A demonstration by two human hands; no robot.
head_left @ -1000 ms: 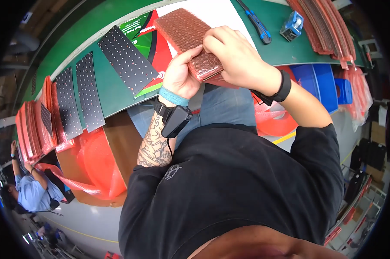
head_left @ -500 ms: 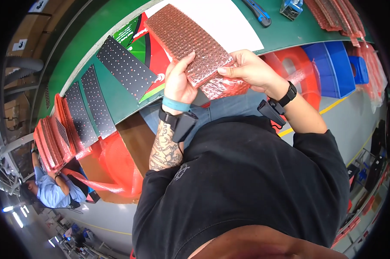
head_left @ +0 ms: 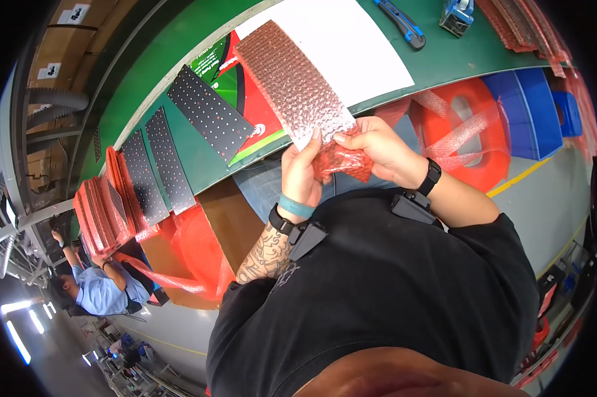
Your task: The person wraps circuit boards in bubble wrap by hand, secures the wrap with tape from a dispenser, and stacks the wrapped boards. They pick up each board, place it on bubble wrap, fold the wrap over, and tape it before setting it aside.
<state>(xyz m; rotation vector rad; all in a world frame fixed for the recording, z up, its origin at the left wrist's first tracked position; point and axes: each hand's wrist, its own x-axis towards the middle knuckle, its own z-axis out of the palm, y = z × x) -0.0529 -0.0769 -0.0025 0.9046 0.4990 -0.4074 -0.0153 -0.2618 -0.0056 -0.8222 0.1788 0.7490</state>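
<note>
Both hands grip the near end of a red bubble wrap bag (head_left: 295, 79), a long flat piece whose far end lies over a white sheet (head_left: 351, 53) and a red-and-green printed sheet (head_left: 262, 109). My left hand (head_left: 301, 169) pinches its left edge with the thumb on top. My right hand (head_left: 385, 153) pinches the right edge, thumb also on top. Between the hands, a loose shiny end (head_left: 343, 162) hangs toward me. What is inside the bag is hidden. Left of it on the green table lie three dark perforated panels, the nearest one (head_left: 209, 112) touching the printed sheet.
Stacked red bubble wrap pieces (head_left: 103, 215) stand at the table's left end, near a co-worker in blue (head_left: 103, 288). A blue cutter (head_left: 404, 25) and tape dispenser (head_left: 457, 16) lie at the back right. Below the edge are a red bubble wrap roll (head_left: 460, 126) and blue bins (head_left: 526, 112).
Both hands have come nearer my body, drawing the bag's near end with them. Its loose end now hangs down between the hands. The whole view has shifted slightly.
</note>
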